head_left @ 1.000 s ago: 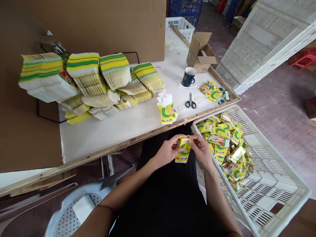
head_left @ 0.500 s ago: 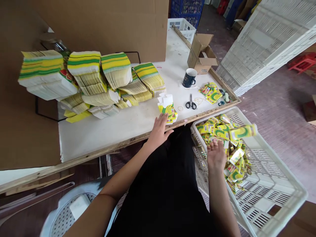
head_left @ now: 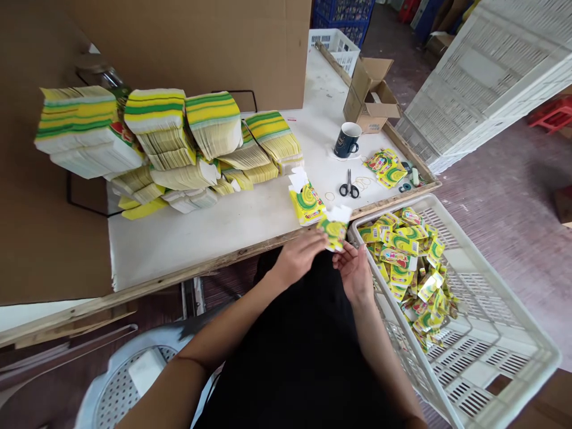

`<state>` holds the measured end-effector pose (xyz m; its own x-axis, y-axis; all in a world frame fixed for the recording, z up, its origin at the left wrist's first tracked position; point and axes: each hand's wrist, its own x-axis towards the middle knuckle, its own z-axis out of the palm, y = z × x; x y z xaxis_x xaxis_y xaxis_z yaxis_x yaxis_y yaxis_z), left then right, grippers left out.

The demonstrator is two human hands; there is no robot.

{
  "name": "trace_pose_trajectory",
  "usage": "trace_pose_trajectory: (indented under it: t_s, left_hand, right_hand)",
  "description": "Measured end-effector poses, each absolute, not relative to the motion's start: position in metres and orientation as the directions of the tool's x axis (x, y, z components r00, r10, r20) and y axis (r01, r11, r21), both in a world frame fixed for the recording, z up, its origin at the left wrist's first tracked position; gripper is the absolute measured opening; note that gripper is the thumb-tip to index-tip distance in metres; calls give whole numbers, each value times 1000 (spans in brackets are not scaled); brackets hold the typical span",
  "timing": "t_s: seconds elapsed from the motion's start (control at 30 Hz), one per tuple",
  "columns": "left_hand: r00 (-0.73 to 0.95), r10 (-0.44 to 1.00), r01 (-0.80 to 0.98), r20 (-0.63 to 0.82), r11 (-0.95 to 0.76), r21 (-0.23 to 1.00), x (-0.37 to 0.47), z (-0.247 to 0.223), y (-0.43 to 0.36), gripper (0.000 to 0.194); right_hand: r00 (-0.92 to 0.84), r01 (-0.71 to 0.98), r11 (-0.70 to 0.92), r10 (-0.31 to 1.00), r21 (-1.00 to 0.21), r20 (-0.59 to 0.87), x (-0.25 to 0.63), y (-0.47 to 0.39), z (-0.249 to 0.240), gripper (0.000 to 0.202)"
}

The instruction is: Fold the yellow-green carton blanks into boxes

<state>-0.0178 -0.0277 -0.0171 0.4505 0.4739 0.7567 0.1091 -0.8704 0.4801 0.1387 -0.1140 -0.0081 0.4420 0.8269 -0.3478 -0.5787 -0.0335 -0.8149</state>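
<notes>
My left hand (head_left: 300, 256) pinches a flat yellow-green carton (head_left: 333, 231) with white flaps, just off the table's front edge. Close by on the right, my right hand (head_left: 354, 273) is turned palm up, its curled fingertips at the carton's lower corner; whether they grip it is unclear. A small pile of similar flat cartons (head_left: 306, 202) lies on the table near its edge. To the right, a white plastic crate (head_left: 485, 250) holds many folded yellow cartons (head_left: 402, 243).
Bundled carton stacks (head_left: 212, 122) stand on the table's left. Scissors (head_left: 349, 186), a dark mug (head_left: 347, 140), more flat cartons (head_left: 386, 167) and an open cardboard box (head_left: 373, 104) are toward the right. A wooden strip (head_left: 236, 250) edges the table.
My left hand has lifted a carton off the pile and moved right. My right hand has come left from over the crate to this carton. The carton that was airborne above the crate is gone from there.
</notes>
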Motion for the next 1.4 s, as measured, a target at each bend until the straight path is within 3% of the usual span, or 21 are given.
trace_pose_trajectory:
  t_s: [0.13,0.23,0.3,0.37,0.5,0.63,0.83,1.1,1.4]
  left_hand:
    - [534,371,-70,760,-876,476,-7,-17,-56,35]
    - [451,586,-66,673,-730,680,-6,-16,-61,45]
    - [387,771,-98,505,-510,854,-6,-13,-57,58]
    - [427,851,-227,305,-226,947,-6,-11,-51,64]
    - [681,729,-357,75,241,903,-7,-6,-45,62]
    - [750,661,-366,2,413,834,-11,-3,-48,63]
    - [736,676,-355,-16,407,842,-8,-3,-51,58]
    - [585,802,-218,-118,296,930,-1,-9,-54,52]
    - [337,940,-224,-62,143,964,7,-12,-54,49]
  right_hand:
    - [536,-487,-3,788,-873,-302,142,-118,-12,34]
    - [577,-385,-17,776,-923,-255,145,-123,-12,37]
    - [556,-361,-20,798,-932,-232,143,-126,-12,41]
    - [505,-378,-30,831,-925,-233,138,-127,-11,43]
    - [420,-408,-64,872,-911,-249,128,-126,-9,39]
    - [408,-386,-62,883,-921,-230,124,-125,-8,36]
    - [427,-393,-33,879,-919,-215,125,-130,-6,33]
    - [502,-319,-23,844,-947,-189,122,-129,-9,33]
    - [497,-92,-59,862,-994,-97,123,-130,-17,31]
